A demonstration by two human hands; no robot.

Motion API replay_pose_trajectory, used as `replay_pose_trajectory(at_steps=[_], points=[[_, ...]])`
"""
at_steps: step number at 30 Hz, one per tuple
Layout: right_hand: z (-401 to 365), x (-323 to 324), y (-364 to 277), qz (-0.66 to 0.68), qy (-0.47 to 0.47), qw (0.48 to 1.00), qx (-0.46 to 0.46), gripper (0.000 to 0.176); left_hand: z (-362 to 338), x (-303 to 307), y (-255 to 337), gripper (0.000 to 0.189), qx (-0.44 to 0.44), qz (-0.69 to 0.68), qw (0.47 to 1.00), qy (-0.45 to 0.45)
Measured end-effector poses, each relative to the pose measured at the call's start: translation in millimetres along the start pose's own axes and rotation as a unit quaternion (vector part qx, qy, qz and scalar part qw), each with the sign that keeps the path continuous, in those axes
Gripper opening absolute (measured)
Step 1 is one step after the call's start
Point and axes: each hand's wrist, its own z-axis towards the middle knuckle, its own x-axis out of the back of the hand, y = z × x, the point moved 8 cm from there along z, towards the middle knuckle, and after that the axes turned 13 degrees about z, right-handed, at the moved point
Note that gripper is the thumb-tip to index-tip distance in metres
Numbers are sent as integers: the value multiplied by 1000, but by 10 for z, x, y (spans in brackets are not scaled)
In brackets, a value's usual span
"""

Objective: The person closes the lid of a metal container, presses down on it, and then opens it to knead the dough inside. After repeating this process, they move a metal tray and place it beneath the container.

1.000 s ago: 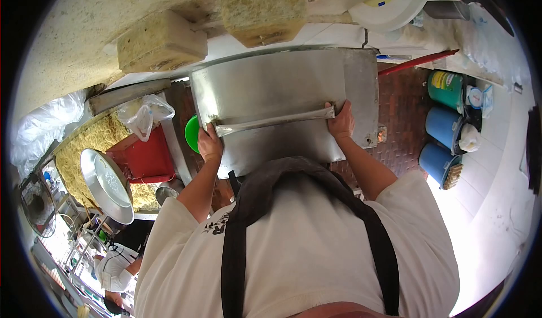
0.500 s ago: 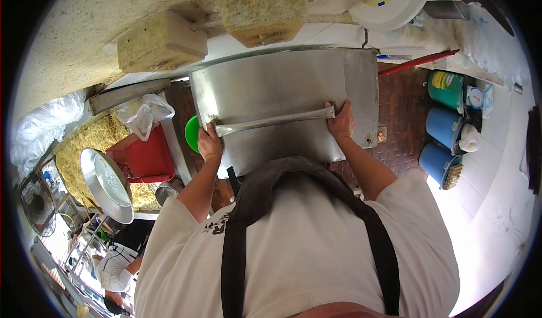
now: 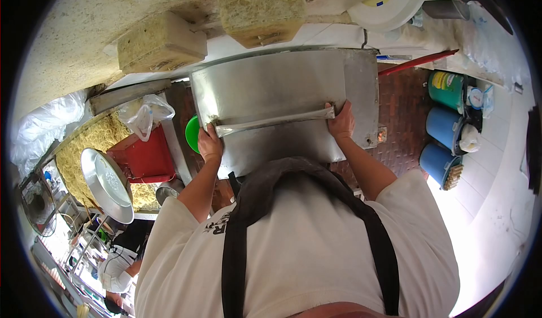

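Note:
In front of my body stands a stainless-steel housing [image 3: 271,81] with a broad, smooth top. A long metal bar [image 3: 274,121] runs across its near side, tilted slightly up toward the right. My left hand [image 3: 210,144] is closed at the bar's left end, with the thumb side against the steel. At the opposite end, my right hand [image 3: 341,122] is curled around the corner in the same way. The undersides of both grips are hidden. Below the bar, a sloping steel panel [image 3: 276,147] reaches toward my dark apron [image 3: 291,168].
To the left are a green bucket [image 3: 192,133], a red crate [image 3: 149,159], a metal bowl [image 3: 107,185] and a bed of yellowish strands [image 3: 73,162]. A co-worker [image 3: 118,270] is at lower left. Blue bins [image 3: 443,125] line the right wall, near a red pole [image 3: 420,61].
My hands keep the same place at the bar's ends. The co-worker at lower left has shifted very slightly.

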Motion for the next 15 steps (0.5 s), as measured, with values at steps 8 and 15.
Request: replay_pose_trajectory(at_steps=[8, 15], points=[[-2, 12, -19, 7, 7, 1000, 10, 74, -3, 1, 0, 58, 2, 5, 1000, -2], [7, -9, 2, 1, 2, 1000, 4, 72, 4, -10, -11, 57, 5, 6, 1000, -4]])
